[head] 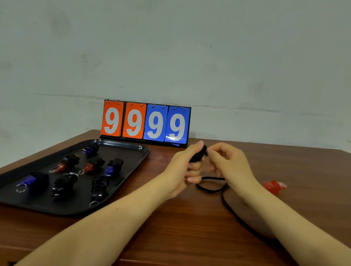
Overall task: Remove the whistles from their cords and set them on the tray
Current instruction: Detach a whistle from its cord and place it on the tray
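Both hands meet above the brown table, right of the tray. My left hand (186,166) grips a black whistle (197,157), mostly hidden in its fingers. My right hand (226,160) pinches the whistle's end, where the cord joins. The black cord (213,188) hangs from the hands, loops on the table and trails toward the front edge under my right forearm. A black tray (129,176) at left holds several whistles, blue, red and black, some with metal rings. One red whistle (274,186) lies on the table to the right.
A flip scoreboard (146,125) showing 9 9 9 9 in orange and blue stands at the back against the wall. The table's front edge (182,263) runs just below my forearms.
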`<action>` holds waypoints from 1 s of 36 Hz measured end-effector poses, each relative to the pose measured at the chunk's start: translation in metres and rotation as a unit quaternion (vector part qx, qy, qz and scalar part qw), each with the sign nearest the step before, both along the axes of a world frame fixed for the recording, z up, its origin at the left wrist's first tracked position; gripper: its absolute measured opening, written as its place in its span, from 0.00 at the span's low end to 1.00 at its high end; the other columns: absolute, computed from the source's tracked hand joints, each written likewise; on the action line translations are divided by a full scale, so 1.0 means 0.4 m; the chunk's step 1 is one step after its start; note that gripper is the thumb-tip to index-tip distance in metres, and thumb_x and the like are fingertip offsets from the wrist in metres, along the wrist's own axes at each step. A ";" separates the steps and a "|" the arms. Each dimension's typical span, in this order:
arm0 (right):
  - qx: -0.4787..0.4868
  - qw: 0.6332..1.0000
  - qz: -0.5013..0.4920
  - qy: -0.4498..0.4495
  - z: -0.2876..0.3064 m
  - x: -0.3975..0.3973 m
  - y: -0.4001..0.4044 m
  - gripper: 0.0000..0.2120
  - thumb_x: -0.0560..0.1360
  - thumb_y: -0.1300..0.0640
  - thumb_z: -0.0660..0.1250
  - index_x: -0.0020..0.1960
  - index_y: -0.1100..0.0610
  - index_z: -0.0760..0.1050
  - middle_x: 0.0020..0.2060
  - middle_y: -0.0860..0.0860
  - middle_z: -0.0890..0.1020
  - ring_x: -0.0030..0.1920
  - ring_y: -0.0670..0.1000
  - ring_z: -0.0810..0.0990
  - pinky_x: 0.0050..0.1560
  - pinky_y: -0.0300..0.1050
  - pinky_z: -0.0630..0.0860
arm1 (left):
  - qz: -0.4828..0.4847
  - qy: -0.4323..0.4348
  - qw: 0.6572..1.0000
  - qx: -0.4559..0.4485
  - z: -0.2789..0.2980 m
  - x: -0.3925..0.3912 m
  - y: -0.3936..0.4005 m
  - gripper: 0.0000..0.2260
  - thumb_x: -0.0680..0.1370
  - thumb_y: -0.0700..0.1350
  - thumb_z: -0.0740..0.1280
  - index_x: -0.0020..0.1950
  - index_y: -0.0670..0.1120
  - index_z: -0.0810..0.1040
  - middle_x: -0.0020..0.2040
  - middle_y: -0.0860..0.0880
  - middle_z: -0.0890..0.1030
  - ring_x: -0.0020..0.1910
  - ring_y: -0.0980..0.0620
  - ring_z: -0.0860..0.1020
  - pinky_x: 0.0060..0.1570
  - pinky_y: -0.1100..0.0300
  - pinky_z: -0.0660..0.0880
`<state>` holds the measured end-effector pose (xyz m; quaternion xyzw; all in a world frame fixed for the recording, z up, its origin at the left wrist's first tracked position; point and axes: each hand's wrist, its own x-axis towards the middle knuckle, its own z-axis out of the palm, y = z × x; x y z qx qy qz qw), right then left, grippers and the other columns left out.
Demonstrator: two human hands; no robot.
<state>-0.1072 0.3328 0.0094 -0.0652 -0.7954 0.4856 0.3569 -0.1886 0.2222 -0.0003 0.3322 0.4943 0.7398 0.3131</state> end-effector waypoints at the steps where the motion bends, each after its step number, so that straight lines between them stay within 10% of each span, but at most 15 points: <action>1: -0.016 1.000 0.011 0.000 0.003 0.002 0.000 0.06 0.78 0.59 0.64 0.46 0.60 0.79 0.27 0.48 0.78 0.25 0.41 0.73 0.27 0.34 0.70 | -0.008 0.000 1.000 0.001 0.003 0.001 -0.001 0.15 0.80 0.52 0.60 0.40 0.43 0.69 0.27 0.52 0.57 0.22 0.57 0.55 0.24 0.64 0.53; 14: -0.028 0.998 0.052 0.034 -0.009 -0.001 -0.008 0.10 0.77 0.61 0.66 0.52 0.48 0.80 0.42 0.45 0.83 0.38 0.37 0.80 0.33 0.29 0.72 | 0.043 -0.017 0.999 -0.013 0.013 0.005 -0.001 0.16 0.83 0.51 0.52 0.41 0.44 0.67 0.28 0.50 0.56 0.24 0.55 0.54 0.24 0.62 0.52; 19: -0.063 0.998 0.018 0.005 -0.009 -0.004 0.001 0.10 0.78 0.53 0.65 0.40 0.51 0.81 0.29 0.47 0.78 0.26 0.44 0.71 0.28 0.35 0.68 | 0.039 -0.035 0.998 -0.026 0.007 0.005 0.009 0.14 0.82 0.51 0.54 0.50 0.43 0.71 0.28 0.51 0.61 0.24 0.55 0.56 0.23 0.63 0.56; 25: -0.018 1.000 -0.008 0.017 -0.011 -0.010 0.008 0.07 0.79 0.56 0.64 0.50 0.49 0.81 0.31 0.48 0.79 0.24 0.40 0.73 0.27 0.33 0.70 | 0.069 0.006 0.997 -0.026 0.011 -0.008 0.011 0.14 0.81 0.50 0.56 0.59 0.42 0.74 0.28 0.51 0.63 0.24 0.55 0.58 0.24 0.62 0.58; 36: 0.022 0.999 -0.009 0.045 -0.021 -0.011 0.014 0.03 0.75 0.57 0.70 0.47 0.49 0.78 0.40 0.48 0.82 0.38 0.45 0.81 0.31 0.35 0.75 | 0.058 -0.002 0.996 -0.062 0.012 -0.001 0.013 0.14 0.83 0.51 0.53 0.51 0.44 0.73 0.27 0.51 0.65 0.24 0.55 0.58 0.25 0.62 0.57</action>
